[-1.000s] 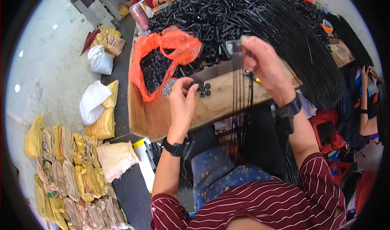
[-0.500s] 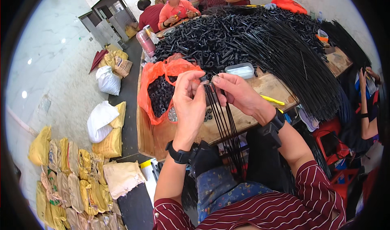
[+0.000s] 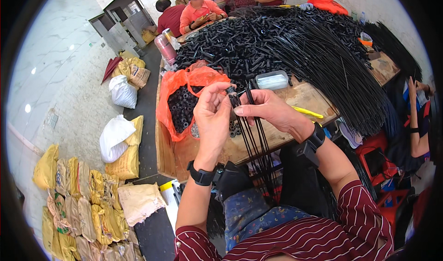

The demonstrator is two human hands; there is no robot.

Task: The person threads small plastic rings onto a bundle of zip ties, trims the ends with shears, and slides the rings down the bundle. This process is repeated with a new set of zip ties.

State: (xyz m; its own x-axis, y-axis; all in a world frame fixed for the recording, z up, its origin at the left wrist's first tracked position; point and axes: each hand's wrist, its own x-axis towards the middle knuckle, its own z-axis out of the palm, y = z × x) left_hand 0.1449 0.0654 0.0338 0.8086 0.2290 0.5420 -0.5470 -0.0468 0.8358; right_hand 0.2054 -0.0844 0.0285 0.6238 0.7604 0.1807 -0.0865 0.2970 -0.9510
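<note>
Over the near edge of the table, my left hand [image 3: 210,118] is closed at the top of a bundle of thin black rods [image 3: 247,138]. A small dark piece shows by its fingertips, too small to name. My right hand [image 3: 274,111] pinches more of these rods, its thumb lying across them just below their upper ends. The rods hang down toward my lap. Beside my left hand stands an orange plastic bag [image 3: 165,118] of black ring-shaped parts [image 3: 180,105]. A clear plastic box [image 3: 271,80] with pale strips lies beyond my right hand.
A heap of short black tubular parts [image 3: 240,42] covers the far table, with long black rods [image 3: 337,72] to the right. A yellow-handled tool [image 3: 307,112] lies near my right wrist. A pink tumbler [image 3: 165,48] stands at the left edge. Sacks [image 3: 83,201] line the floor; people work nearby.
My right hand has drawn slightly back and down, its thumb now across the rods. Some rod tops stand apart from those at my left hand.
</note>
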